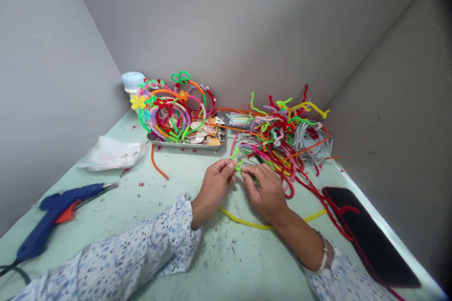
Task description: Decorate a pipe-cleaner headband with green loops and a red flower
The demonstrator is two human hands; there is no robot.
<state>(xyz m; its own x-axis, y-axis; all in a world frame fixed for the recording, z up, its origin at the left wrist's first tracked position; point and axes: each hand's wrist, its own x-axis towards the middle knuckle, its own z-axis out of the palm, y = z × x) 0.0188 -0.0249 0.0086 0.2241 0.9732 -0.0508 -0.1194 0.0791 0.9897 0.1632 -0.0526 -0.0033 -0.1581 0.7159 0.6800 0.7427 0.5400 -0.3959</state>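
My left hand (216,182) and my right hand (265,189) meet over the middle of the table. Both pinch a lime-green pipe cleaner (239,166) between thumb and fingers, and it looks bent into a small shape. One end of it sticks up above the left fingertips; the rest is partly covered by my fingers. Beneath my hands a yellow pipe cleaner (243,221) lies curved on the table, passing under my right wrist. Just beyond the right hand spreads a tangled heap of pipe cleaners (278,127) in many colours.
At the back left, a metal tray (187,145) holds shells and pipe-cleaner headbands (176,108). A blue glue gun (60,211) and a white plastic bag (109,153) lie left. On the right are a phone (370,240) and grey wire coil (310,143). Grey walls enclose the table.
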